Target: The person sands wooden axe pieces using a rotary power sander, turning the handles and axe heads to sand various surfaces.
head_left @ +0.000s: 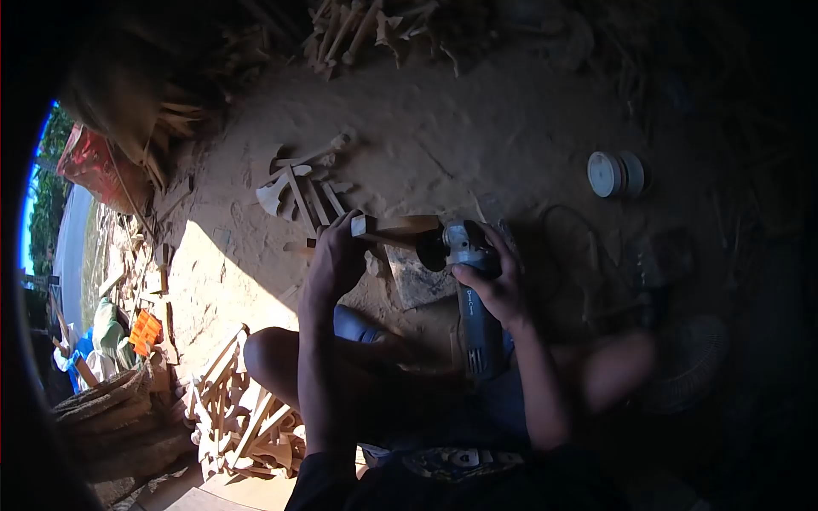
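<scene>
Closed round the near end of a squared wooden piece [409,226] is my left hand [338,255]. An angle grinder [479,319] lies in the grip of my right hand [501,281], its body pointing down toward my lap. The grinder's dark disc [432,247] is at the right end of the wood; whether it touches, I cannot tell. Beneath the tool sits a flat stone-like block [422,281]. Just beyond my left hand, several cut wooden pieces [298,192] rest on the ground.
A heap of carved wooden pieces [247,417] stands by my left knee in sunlight. More wood [366,30] is piled at the back. A pale round container [607,175] lies at the right. Sacks [106,170] and an orange item [145,332] are at the left.
</scene>
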{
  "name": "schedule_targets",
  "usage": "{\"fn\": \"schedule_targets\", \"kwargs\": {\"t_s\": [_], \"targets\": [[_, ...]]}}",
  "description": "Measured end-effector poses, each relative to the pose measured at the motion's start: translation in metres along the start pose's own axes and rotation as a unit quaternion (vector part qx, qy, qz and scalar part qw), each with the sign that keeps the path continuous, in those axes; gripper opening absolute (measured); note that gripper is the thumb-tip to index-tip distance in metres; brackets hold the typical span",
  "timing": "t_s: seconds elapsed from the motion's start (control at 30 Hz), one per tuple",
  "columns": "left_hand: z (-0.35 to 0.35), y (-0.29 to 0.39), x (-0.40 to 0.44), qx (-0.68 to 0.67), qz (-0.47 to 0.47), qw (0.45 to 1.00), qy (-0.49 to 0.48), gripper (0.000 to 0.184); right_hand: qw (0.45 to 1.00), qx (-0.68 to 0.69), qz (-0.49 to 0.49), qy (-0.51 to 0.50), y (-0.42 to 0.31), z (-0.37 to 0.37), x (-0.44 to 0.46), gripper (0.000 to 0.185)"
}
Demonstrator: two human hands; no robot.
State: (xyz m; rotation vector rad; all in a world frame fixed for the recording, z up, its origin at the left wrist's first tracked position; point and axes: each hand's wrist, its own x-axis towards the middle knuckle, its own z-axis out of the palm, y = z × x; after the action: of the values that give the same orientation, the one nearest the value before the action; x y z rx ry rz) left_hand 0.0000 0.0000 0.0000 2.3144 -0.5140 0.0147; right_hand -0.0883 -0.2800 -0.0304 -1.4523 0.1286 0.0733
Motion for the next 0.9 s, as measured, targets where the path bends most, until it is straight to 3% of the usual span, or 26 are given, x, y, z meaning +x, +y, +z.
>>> {"fn": "schedule_targets", "kwargs": {"t_s": [0.17,0.23,0.37,0.47,0.57,0.6,0.63,0.73,0.83,0.9], "targets": [[0.024,0.014,0.014,-0.064,0.005,0.998,0.022,0.017,0.998,-0.041,-0.057,-0.003,-0.010,-0.019,0.009,0.081],[0.026,0.011,0.003,-0.049,0.007,0.999,0.007,0.018,0.998,-0.043,-0.010,0.033,0.001,-0.025,-0.003,0.082],[0.011,0.006,-0.001,-0.033,-0.033,0.999,-0.024,0.022,0.985,-0.126,0.055,0.104,0.101,-0.065,0.012,0.085],[0.007,0.014,0.002,0.080,0.046,0.996,0.013,0.032,0.971,-0.132,0.087,0.178,0.108,-0.073,0.002,0.087],[-0.001,0.044,0.007,0.048,0.058,0.997,0.000,0.052,0.963,-0.121,0.066,0.232,0.112,-0.080,-0.010,0.082],[0.002,0.044,0.009,0.090,0.074,0.993,0.023,0.068,0.964,-0.103,0.059,0.238,0.109,-0.080,-0.013,0.082],[0.008,0.042,0.013,0.105,0.067,0.991,0.049,0.070,0.964,-0.085,0.051,0.245,0.106,-0.078,-0.015,0.081],[0.032,0.037,0.028,0.167,0.067,0.972,0.152,0.076,0.954,-0.197,0.003,0.226,0.116,-0.078,-0.015,0.085],[0.040,0.025,0.040,0.199,0.060,0.955,0.213,0.078,0.962,-0.185,0.029,0.200,0.114,-0.069,-0.015,0.085],[0.042,0.023,0.042,0.151,0.034,0.970,0.186,0.074,0.960,-0.191,0.019,0.204,0.118,-0.064,-0.014,0.083]]}}
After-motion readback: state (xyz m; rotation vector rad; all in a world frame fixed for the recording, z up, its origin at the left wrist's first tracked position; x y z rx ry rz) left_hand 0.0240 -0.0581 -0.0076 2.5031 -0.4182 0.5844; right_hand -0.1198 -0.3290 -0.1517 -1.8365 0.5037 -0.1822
